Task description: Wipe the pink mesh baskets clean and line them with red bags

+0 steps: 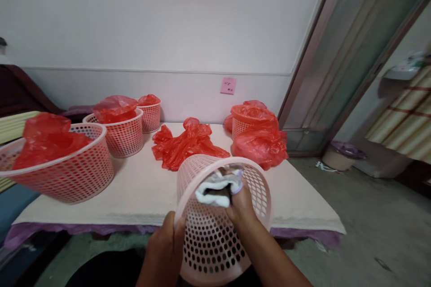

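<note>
A pale pink perforated plastic basket (212,244) is tipped toward me at the front edge of the table, its mouth facing me. My left hand (170,233) is closed on the left side of its rim. My right hand (241,202) reaches into the mouth and grips a folded cloth (213,190), white and grey with a bit of purple at its edge. Some of the right-hand fingers are hidden behind that cloth. Just behind the tipped basket lies a crumpled red plastic bag (188,141).
At left stand a large pink basket (81,166), a medium one (129,136) and a small one (153,119), each with red plastic. Another red-wrapped basket (237,128) sits back right beside a red bag (259,143). A pink note (228,85) is on the wall. A bin (340,157) stands on the floor.
</note>
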The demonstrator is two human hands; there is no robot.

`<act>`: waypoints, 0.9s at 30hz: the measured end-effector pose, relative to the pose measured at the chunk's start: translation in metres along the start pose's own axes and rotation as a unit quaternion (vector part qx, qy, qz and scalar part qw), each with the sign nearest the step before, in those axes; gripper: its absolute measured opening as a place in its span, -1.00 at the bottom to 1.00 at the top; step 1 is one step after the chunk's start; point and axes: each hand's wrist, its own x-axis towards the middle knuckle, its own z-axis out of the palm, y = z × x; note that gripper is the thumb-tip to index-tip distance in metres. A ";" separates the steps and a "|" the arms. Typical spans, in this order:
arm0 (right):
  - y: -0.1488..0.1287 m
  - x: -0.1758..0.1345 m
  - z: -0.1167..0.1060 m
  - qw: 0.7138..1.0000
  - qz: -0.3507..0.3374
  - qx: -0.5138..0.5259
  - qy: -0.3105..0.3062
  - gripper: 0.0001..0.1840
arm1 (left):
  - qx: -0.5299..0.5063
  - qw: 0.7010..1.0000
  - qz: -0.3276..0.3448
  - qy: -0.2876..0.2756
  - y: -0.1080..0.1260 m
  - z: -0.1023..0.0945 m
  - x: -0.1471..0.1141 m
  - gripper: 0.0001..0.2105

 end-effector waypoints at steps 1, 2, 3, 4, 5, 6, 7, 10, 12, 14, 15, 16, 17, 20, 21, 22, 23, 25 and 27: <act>0.000 -0.003 0.009 0.999 0.002 0.040 0.020 -0.82 | -0.005 1.000 0.007 -0.006 0.000 0.003 -0.002 -0.67; 0.001 -0.008 0.018 0.997 0.005 0.067 0.027 -0.79 | -0.012 1.000 0.008 -0.007 0.001 0.005 -0.002 -0.67; 0.004 -0.013 0.026 0.997 0.004 0.070 0.014 -0.73 | -0.019 1.000 0.003 -0.004 0.000 0.005 -0.003 -0.67; 0.008 -0.018 0.032 0.999 -0.004 0.035 -0.021 -0.68 | -0.024 1.000 -0.004 0.001 0.000 0.004 -0.002 -0.67; 0.014 -0.024 0.035 0.996 -0.022 -0.055 -0.073 -0.64 | -0.027 1.000 -0.012 0.007 -0.002 0.001 -0.001 -0.67; 0.021 -0.028 0.036 0.975 -0.044 -0.174 -0.128 -0.61 | -0.027 0.999 -0.018 0.011 -0.004 -0.003 0.000 -0.67; 0.028 -0.031 0.034 0.935 -0.067 -0.299 -0.176 -0.57 | -0.026 0.999 -0.021 0.010 -0.006 -0.007 0.002 -0.66; 0.047 -0.032 0.020 0.811 -0.087 -0.532 -0.229 -0.48 | -0.038 0.999 -0.024 0.013 -0.014 -0.018 0.006 -0.62; 0.051 -0.024 0.009 0.795 -0.075 -0.565 -0.207 -0.40 | -0.046 0.998 -0.029 0.020 -0.019 -0.021 0.008 -0.61; 0.048 -0.012 0.001 0.776 -0.069 -0.603 -0.171 -0.34 | -0.040 0.998 -0.035 0.027 -0.021 -0.022 0.009 -0.60; 0.044 -0.004 -0.002 0.765 -0.071 -0.622 -0.154 -0.33 | -0.033 0.998 -0.035 0.030 -0.020 -0.021 0.009 -0.60; 0.041 0.004 -0.004 0.752 -0.074 -0.640 -0.141 -0.34 | -0.028 0.999 -0.032 0.033 -0.018 -0.020 0.009 -0.61; 0.039 0.012 -0.007 0.739 -0.079 -0.656 -0.133 -0.36 | -0.025 0.999 -0.026 0.032 -0.016 -0.019 0.008 -0.62; 0.045 0.029 -0.017 0.702 -0.083 -0.695 -0.133 -0.45 | -0.019 1.000 -0.007 0.021 -0.009 -0.014 0.005 -0.66; 0.050 0.031 -0.021 0.692 -0.076 -0.704 -0.137 -0.49 | -0.009 1.000 -0.002 0.017 -0.009 -0.012 0.004 -0.67; 0.058 0.031 -0.025 0.684 -0.066 -0.712 -0.143 -0.54 | 0.005 1.000 0.004 0.013 -0.009 -0.010 0.003 -0.67; 0.065 0.029 -0.028 0.678 -0.054 -0.718 -0.148 -0.59 | 0.022 1.000 0.010 0.011 -0.011 -0.008 0.002 -0.68; 0.080 0.021 -0.032 0.674 -0.035 -0.718 -0.170 -0.68 | 0.046 0.999 0.025 0.006 -0.015 -0.006 0.001 -0.70; 0.087 0.012 -0.032 0.681 -0.031 -0.703 -0.203 -0.74 | 0.049 0.998 0.032 -0.001 -0.017 -0.005 0.002 -0.72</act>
